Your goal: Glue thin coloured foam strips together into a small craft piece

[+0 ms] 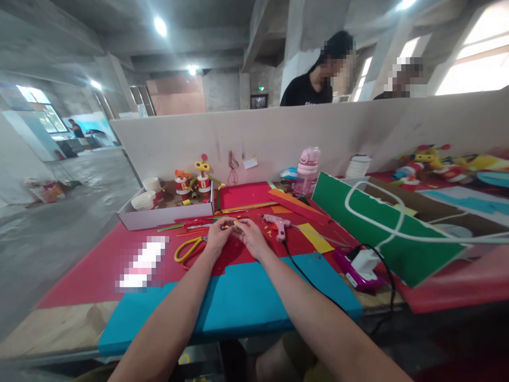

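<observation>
My left hand (218, 236) and my right hand (253, 240) meet above the red tabletop sheet (99, 260), fingertips pinched together. Between them shows a small yellow-green strip of paper (235, 223); most of it is hidden by the fingers. Just left of my left hand lie scissors with yellow handles (187, 250). A pink hot glue gun (279, 225) rests to the right of my right hand, its black cord trailing toward me. Both forearms pass over a blue sheet or board (246, 297) along the table's near side.
Cups and toy figures (203, 183) stand in a white box (170, 216) at back left. A green board (377, 228), a purple power strip (360, 273) and a looped white cable are on the right. A pink bottle (308, 170) stands before the partition (191, 138); people are beyond.
</observation>
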`<state>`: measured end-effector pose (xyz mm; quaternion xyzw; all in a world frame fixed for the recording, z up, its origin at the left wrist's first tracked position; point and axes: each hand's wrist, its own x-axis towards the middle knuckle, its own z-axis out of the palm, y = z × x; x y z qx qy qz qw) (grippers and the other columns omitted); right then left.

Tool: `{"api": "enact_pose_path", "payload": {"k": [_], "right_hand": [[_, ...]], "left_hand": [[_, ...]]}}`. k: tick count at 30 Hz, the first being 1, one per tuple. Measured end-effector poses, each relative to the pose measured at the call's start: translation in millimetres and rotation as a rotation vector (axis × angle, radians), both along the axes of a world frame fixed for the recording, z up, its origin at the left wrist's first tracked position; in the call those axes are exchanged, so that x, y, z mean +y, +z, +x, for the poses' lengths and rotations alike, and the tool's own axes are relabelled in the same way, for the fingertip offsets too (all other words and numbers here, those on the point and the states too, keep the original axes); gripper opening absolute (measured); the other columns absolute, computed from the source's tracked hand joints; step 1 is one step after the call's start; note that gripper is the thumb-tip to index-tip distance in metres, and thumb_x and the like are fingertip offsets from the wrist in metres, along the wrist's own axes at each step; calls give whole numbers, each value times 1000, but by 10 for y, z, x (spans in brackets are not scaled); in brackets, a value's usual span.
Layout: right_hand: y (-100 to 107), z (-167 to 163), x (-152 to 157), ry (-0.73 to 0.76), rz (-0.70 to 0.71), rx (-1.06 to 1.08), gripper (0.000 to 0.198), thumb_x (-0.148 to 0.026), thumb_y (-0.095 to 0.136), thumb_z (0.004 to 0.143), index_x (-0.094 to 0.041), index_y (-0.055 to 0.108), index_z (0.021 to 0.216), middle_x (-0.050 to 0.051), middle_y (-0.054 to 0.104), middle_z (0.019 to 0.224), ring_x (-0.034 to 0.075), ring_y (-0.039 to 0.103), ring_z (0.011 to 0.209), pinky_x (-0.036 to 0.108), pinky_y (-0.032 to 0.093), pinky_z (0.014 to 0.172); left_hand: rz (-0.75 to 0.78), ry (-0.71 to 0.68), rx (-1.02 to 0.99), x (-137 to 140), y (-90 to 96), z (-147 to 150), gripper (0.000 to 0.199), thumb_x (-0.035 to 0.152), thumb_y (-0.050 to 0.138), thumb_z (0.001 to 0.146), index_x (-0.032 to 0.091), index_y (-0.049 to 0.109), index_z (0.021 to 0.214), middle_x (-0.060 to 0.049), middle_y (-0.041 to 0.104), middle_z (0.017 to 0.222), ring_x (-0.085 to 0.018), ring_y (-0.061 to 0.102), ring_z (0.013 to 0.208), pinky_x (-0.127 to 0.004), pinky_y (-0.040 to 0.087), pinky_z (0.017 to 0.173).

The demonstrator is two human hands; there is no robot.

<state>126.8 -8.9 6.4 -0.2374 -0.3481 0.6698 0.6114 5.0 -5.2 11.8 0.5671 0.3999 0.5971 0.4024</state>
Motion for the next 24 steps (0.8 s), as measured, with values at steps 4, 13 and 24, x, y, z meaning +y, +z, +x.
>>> {"api": "enact_pose_path", "payload": {"k": [4, 13, 24], "right_hand": [[-13, 3, 6, -7, 9, -4, 32, -32, 80, 62, -20, 56, 78, -1, 68, 69, 14, 67, 72, 35, 55, 81], [-32, 13, 27, -11, 12, -17, 30, -30, 79, 61, -20, 57, 78, -1, 70, 73, 14, 67, 72, 34, 55, 81], [-25, 16, 26, -31, -4, -41, 26, -27, 77, 61, -21, 57, 76, -2, 69, 69, 13, 67, 69, 33, 55, 79]], "left_hand": [[26, 1, 26, 18, -20, -5, 23, 21, 70, 65, 17, 71, 88, -3, 69, 83, -15, 60, 78, -26, 46, 75], [31, -1, 63, 26, -29, -8, 22, 21, 70, 66, 17, 71, 87, -3, 67, 80, -16, 60, 78, -27, 46, 73], [41, 20, 105, 40, -49, 5, 20, 21, 70, 65, 18, 72, 84, -3, 68, 77, -16, 61, 74, -26, 46, 69]]}}
